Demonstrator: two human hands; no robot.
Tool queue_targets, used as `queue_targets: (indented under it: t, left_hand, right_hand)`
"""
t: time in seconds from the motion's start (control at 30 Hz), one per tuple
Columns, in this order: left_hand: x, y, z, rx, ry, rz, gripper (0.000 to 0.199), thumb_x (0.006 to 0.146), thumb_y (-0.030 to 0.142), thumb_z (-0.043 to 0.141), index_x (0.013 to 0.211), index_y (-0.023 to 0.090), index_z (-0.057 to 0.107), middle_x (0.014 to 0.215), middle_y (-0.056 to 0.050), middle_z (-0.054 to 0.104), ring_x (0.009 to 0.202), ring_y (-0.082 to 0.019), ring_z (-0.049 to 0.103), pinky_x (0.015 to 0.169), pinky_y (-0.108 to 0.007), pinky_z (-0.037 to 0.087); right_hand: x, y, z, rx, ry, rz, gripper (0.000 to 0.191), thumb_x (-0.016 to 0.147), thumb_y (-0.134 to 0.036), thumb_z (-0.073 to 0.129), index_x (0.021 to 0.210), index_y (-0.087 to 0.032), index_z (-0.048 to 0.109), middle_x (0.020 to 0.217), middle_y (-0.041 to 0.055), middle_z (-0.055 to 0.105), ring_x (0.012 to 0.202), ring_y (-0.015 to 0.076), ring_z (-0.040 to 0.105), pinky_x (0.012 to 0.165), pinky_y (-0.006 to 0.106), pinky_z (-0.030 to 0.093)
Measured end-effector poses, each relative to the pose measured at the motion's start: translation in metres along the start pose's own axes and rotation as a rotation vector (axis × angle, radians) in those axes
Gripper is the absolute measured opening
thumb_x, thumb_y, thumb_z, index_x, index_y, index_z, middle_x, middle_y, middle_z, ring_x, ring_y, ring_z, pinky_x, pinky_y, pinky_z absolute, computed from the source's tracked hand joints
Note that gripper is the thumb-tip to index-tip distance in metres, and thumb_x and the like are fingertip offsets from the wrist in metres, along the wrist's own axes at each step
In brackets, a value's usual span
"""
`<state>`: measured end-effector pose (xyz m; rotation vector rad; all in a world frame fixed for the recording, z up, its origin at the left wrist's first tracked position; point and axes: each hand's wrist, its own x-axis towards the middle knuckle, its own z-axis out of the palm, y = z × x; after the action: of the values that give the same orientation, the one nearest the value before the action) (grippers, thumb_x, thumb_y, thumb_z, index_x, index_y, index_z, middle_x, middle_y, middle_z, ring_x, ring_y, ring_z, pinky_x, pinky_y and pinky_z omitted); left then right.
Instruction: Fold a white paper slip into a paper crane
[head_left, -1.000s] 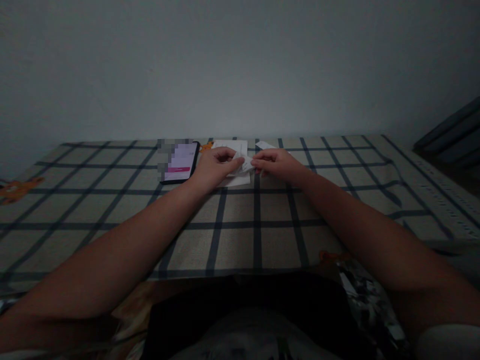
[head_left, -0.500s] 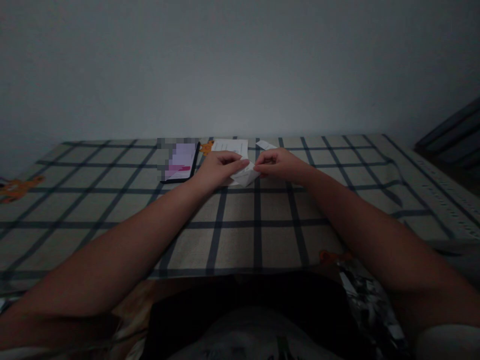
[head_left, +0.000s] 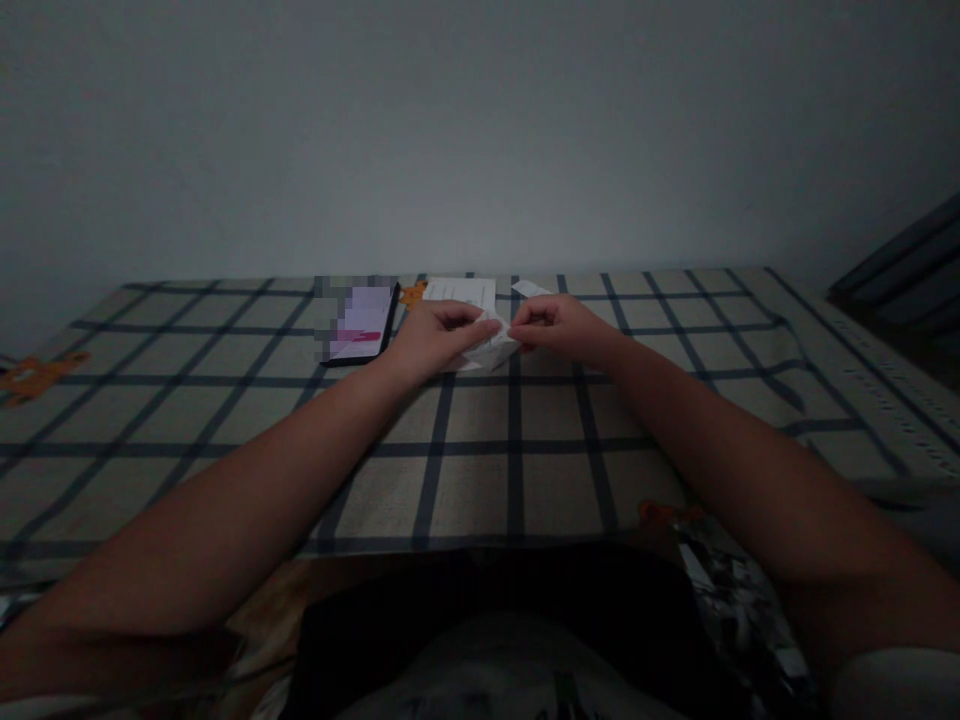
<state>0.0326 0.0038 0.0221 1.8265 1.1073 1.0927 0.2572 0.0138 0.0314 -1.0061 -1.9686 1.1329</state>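
Note:
A folded piece of white paper (head_left: 491, 350) is held just above the table, between my two hands. My left hand (head_left: 439, 332) is closed on its left side, with the thumb lying across the top. At the right edge, my right hand (head_left: 551, 325) pinches the paper between thumb and fingertips, the other fingers curled in. The paper shows creases and slanted edges; its far side is partly hidden by my fingers.
A tablet (head_left: 364, 330) with a lit screen lies left of my hands. Behind them are a printed white sheet (head_left: 465, 290) and a small white paper strip (head_left: 529, 289). The checked tablecloth (head_left: 480, 480) reaches back to a plain wall (head_left: 480, 140).
The paper's near folds have shifted a little and look more crumpled. My right fingertips have moved up very slightly; my left hand is almost unmoved.

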Motion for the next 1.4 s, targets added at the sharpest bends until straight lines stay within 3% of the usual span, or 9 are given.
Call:
queue_targets:
  t: [0.2, 0.33, 0.47, 0.57, 0.87, 1.2, 1.4]
  left_hand:
    - [0.003, -0.007, -0.001, 0.079, 0.016, 0.063, 0.031, 0.074, 0.047, 0.082, 0.072, 0.016, 0.076, 0.064, -0.002, 0.067, 0.059, -0.013, 0.055, 0.054, -0.026, 0.038]
    - [0.003, -0.001, 0.0, 0.034, 0.108, 0.07, 0.031, 0.075, 0.046, 0.082, 0.076, 0.016, 0.077, 0.069, -0.003, 0.07, 0.062, -0.013, 0.056, 0.058, -0.026, 0.041]
    - [0.006, -0.002, 0.001, -0.094, 0.238, 0.039, 0.03, 0.073, 0.046, 0.082, 0.077, 0.016, 0.076, 0.075, -0.003, 0.073, 0.069, -0.015, 0.062, 0.064, -0.026, 0.049]
    - [0.01, -0.008, 0.002, -0.172, 0.268, 0.014, 0.033, 0.071, 0.048, 0.083, 0.079, 0.017, 0.075, 0.08, -0.004, 0.074, 0.072, -0.016, 0.065, 0.068, -0.028, 0.052]
    - [0.013, -0.008, 0.0, -0.282, 0.13, -0.091, 0.044, 0.052, 0.043, 0.093, 0.075, 0.017, 0.066, 0.072, 0.0, 0.07, 0.064, -0.012, 0.062, 0.065, -0.026, 0.053]
    - [0.008, -0.01, 0.003, -0.203, 0.007, -0.256, 0.039, 0.05, 0.04, 0.095, 0.076, 0.014, 0.079, 0.067, -0.006, 0.073, 0.059, -0.016, 0.063, 0.057, -0.027, 0.05]
    - [0.006, -0.014, 0.003, -0.151, -0.028, -0.233, 0.042, 0.05, 0.039, 0.095, 0.081, 0.015, 0.082, 0.07, -0.007, 0.074, 0.058, -0.016, 0.063, 0.053, -0.026, 0.049]
  right_hand:
    - [0.002, 0.002, -0.001, 0.047, 0.051, -0.01, 0.015, 0.082, -0.029, 0.072, 0.076, -0.016, 0.066, 0.069, 0.0002, 0.063, 0.066, 0.0125, 0.061, 0.064, 0.025, 0.047]
    - [0.003, 0.002, 0.002, 0.126, 0.085, -0.05, 0.029, 0.092, -0.044, 0.064, 0.082, -0.016, 0.065, 0.073, 0.0016, 0.065, 0.066, 0.012, 0.062, 0.065, 0.025, 0.051]
    - [0.002, 0.003, 0.004, 0.101, -0.006, -0.031, 0.029, 0.086, -0.045, 0.075, 0.092, -0.017, 0.07, 0.081, 0.0028, 0.07, 0.071, 0.0128, 0.064, 0.066, 0.024, 0.053]
    - [0.003, 0.007, 0.003, -0.007, -0.047, -0.012, 0.026, 0.08, -0.04, 0.08, 0.089, -0.016, 0.074, 0.078, 0.0023, 0.072, 0.071, 0.0129, 0.064, 0.066, 0.024, 0.05]
    - [0.007, 0.013, -0.005, 0.106, 0.062, 0.029, 0.02, 0.08, -0.034, 0.079, 0.083, -0.015, 0.077, 0.08, 0.0044, 0.076, 0.071, 0.0114, 0.066, 0.071, 0.024, 0.055]
    - [0.002, 0.009, -0.004, -0.009, 0.017, 0.024, 0.023, 0.079, -0.039, 0.079, 0.082, -0.016, 0.079, 0.075, 0.0032, 0.074, 0.069, 0.0125, 0.064, 0.065, 0.024, 0.05]
    - [0.0, 0.008, -0.003, -0.082, -0.018, 0.019, 0.025, 0.082, -0.041, 0.077, 0.084, -0.016, 0.081, 0.077, 0.0044, 0.076, 0.07, 0.0134, 0.064, 0.065, 0.025, 0.047]
